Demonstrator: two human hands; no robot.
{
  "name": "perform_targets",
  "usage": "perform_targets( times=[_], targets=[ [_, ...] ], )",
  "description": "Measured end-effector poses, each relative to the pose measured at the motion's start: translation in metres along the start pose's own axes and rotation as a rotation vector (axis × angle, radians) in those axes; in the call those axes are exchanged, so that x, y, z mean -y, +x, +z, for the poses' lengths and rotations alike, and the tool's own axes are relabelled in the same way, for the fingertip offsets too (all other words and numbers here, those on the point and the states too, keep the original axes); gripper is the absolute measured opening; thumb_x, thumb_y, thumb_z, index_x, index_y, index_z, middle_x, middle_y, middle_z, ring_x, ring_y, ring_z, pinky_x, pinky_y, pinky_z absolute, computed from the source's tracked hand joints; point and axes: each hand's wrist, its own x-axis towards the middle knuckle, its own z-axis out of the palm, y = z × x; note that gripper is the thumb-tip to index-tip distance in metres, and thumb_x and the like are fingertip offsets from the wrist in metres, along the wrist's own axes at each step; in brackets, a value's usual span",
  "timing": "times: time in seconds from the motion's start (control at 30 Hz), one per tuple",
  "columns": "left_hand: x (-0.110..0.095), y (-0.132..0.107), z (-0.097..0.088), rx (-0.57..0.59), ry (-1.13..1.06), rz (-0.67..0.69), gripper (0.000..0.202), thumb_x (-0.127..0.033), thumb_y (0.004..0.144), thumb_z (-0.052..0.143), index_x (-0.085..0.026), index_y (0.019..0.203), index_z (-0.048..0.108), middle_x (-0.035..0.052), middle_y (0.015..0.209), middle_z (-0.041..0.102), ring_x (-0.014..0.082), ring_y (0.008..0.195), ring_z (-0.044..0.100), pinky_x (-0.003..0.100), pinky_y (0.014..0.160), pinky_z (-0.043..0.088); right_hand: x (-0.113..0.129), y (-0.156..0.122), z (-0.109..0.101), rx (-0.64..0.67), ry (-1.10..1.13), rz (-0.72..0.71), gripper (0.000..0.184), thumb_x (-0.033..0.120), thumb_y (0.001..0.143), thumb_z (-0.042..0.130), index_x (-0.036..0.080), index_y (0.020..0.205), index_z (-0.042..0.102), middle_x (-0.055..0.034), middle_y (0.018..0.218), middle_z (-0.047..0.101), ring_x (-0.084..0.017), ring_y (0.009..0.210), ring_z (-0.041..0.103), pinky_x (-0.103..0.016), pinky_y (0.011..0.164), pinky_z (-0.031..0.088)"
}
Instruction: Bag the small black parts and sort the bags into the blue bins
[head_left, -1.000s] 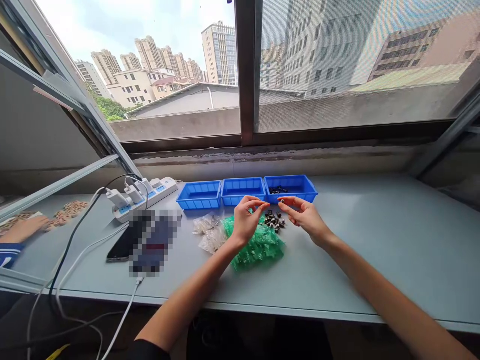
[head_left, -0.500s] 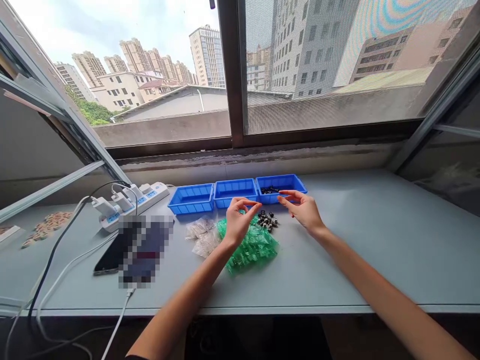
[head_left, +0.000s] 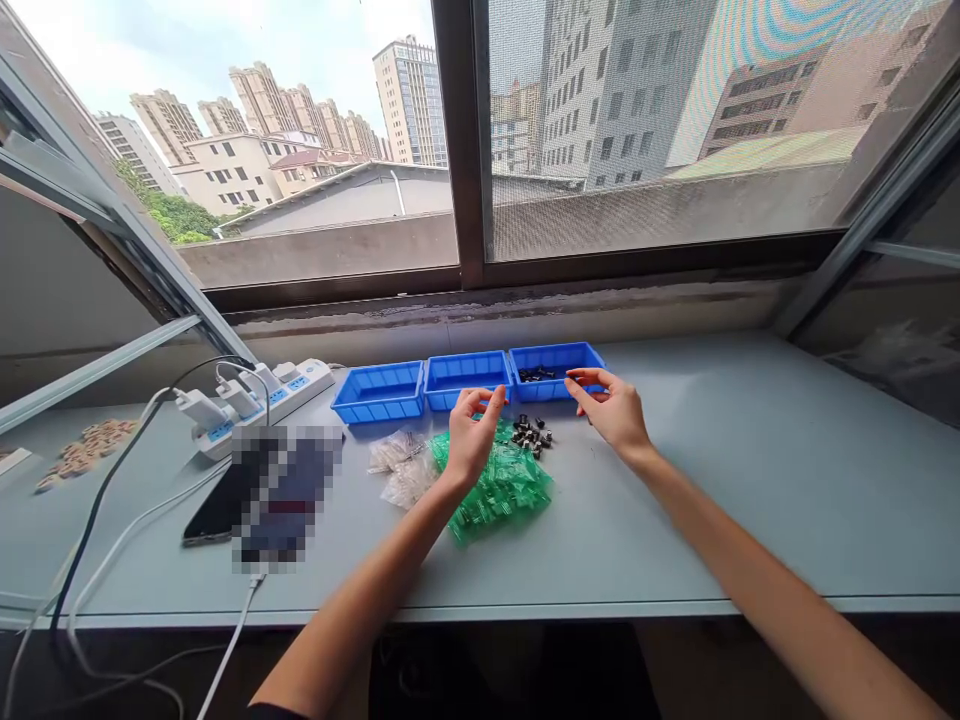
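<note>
My left hand is above the green plastic bags, its fingers curled toward the raised thumb; anything between them is too small or hidden to make out. My right hand hovers by the front right corner of the right blue tray, thumb and fingers slightly apart with nothing visible between them. Small black parts lie inside that tray. A loose pile of small black and silver parts sits on the table between my hands, just behind the green bags.
The middle blue tray and left blue tray stand in the same row. Clear bags lie left of the green ones. Farther left are a power strip, a dark phone, cables and small brown pieces.
My left thumb has lifted and its fingers have curled back from their stretched pinch. The right hand has shifted slightly right, away from the parts in the right tray. The view has tilted slightly.
</note>
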Motion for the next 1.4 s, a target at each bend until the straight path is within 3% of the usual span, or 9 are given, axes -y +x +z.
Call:
perform_targets(
  times=[0.1, 0.17, 0.3, 0.4, 0.6, 1.03, 1.4],
  targets=[
    [0.001, 0.000, 0.000, -0.010, -0.003, 0.010, 0.039, -0.054, 0.073, 0.063, -0.017, 0.061, 0.063, 0.0010, 0.074, 0.054, 0.0104, 0.066, 0.050, 0.023, 0.062, 0.040, 0.002, 0.000, -0.002, 0.082, -0.022, -0.030, 0.051, 0.060, 0.068, 0.062, 0.017, 0.096, 0.069, -0.0040, 0.067, 0.068, -0.013, 0.044, 0.057, -0.023, 0.038, 0.042],
    [0.001, 0.000, 0.000, -0.016, 0.002, 0.018, 0.037, -0.052, 0.074, 0.064, -0.017, 0.061, 0.064, 0.0010, 0.074, 0.055, 0.0102, 0.065, 0.050, 0.023, 0.062, 0.040, 0.003, -0.001, -0.002, 0.133, -0.038, -0.060, 0.045, 0.056, 0.069, 0.062, 0.018, 0.092, 0.071, -0.0027, 0.060, 0.067, -0.014, 0.044, 0.058, -0.024, 0.041, 0.043],
    [-0.001, -0.001, -0.001, -0.030, 0.028, 0.018, 0.033, -0.048, 0.076, 0.063, -0.017, 0.064, 0.066, 0.0015, 0.079, 0.056, 0.0092, 0.063, 0.050, 0.023, 0.060, 0.039, 0.001, -0.003, -0.002, 0.201, -0.120, -0.164, 0.027, 0.046, 0.073, 0.061, 0.022, 0.082, 0.071, -0.0026, 0.080, 0.072, -0.012, 0.043, 0.058, -0.027, 0.050, 0.047],
    [-0.002, -0.001, -0.002, -0.046, 0.043, 0.046, 0.029, -0.046, 0.077, 0.062, -0.019, 0.071, 0.070, 0.0024, 0.082, 0.058, 0.0095, 0.064, 0.050, 0.023, 0.059, 0.040, 0.000, -0.005, -0.003, 0.319, -0.317, -0.222, 0.016, 0.034, 0.076, 0.059, 0.027, 0.084, 0.071, 0.0023, 0.077, 0.073, -0.011, 0.045, 0.059, -0.027, 0.054, 0.046],
    [-0.002, 0.000, -0.003, -0.056, 0.044, 0.074, 0.020, -0.041, 0.071, 0.070, -0.021, 0.074, 0.074, 0.0022, 0.082, 0.058, 0.0088, 0.062, 0.049, 0.023, 0.061, 0.042, 0.009, -0.009, -0.006, 0.393, -0.644, -0.308, 0.015, 0.023, 0.075, 0.062, 0.031, 0.084, 0.071, 0.0063, 0.082, 0.074, -0.013, 0.059, 0.063, -0.023, 0.054, 0.041],
    [-0.003, -0.002, -0.002, -0.073, 0.064, 0.052, 0.015, -0.034, 0.069, 0.072, -0.020, 0.069, 0.072, 0.0006, 0.077, 0.056, 0.0081, 0.060, 0.048, 0.024, 0.062, 0.040, 0.009, -0.006, -0.014, 0.555, -0.592, -0.336, 0.021, 0.026, 0.080, 0.051, 0.032, 0.089, 0.069, 0.0056, 0.084, 0.074, -0.014, 0.054, 0.062, -0.025, 0.056, 0.042],
    [0.000, -0.003, 0.000, -0.070, 0.063, 0.049, 0.012, -0.031, 0.070, 0.070, -0.019, 0.068, 0.071, -0.0004, 0.076, 0.055, 0.0075, 0.059, 0.046, 0.023, 0.063, 0.041, 0.013, -0.013, -0.012, 0.658, -0.576, -0.314, 0.016, 0.041, 0.074, 0.064, 0.030, 0.084, 0.071, 0.0039, 0.087, 0.073, -0.013, 0.057, 0.060, -0.024, 0.056, 0.042]
  ],
)
